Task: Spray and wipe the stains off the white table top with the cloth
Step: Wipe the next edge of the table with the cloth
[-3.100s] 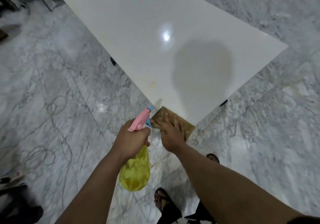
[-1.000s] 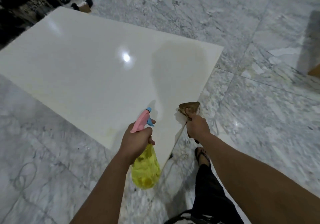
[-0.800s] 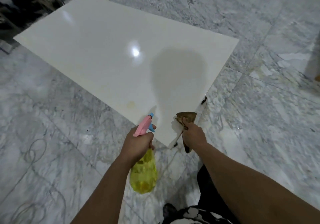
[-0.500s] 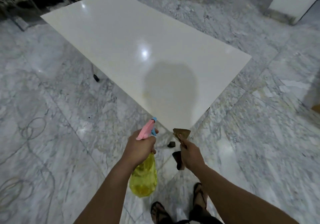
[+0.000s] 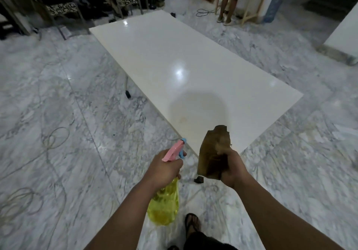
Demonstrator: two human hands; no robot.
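A: The fingers of the left hand are wrapped round the neck of a yellow spray bottle, and its pink trigger head points ahead of them toward the counter. The fingers of the right hand are clenched on a brown cloth, bunched at its lower edge, with the loose part standing up above the knuckles.

B: Where is the white counter from there?

A: Just beyond both sets of fingers; its near corner lies between them and a little ahead. A faint yellowish stain sits on the top ahead of the bottle's nozzle, inside the round shadow.

B: How will the two things handle?

A: The cloth looks soft and limp. I'd spread it flat under the palm to wipe, not keep it pinched. The bottle seems a light, thin plastic, part full of liquid; the neck grip suits it, with a finger free for the trigger. The glossy top will likely be slick once wet.

B: Any label or writing?

A: None I can read on bottle or cloth.
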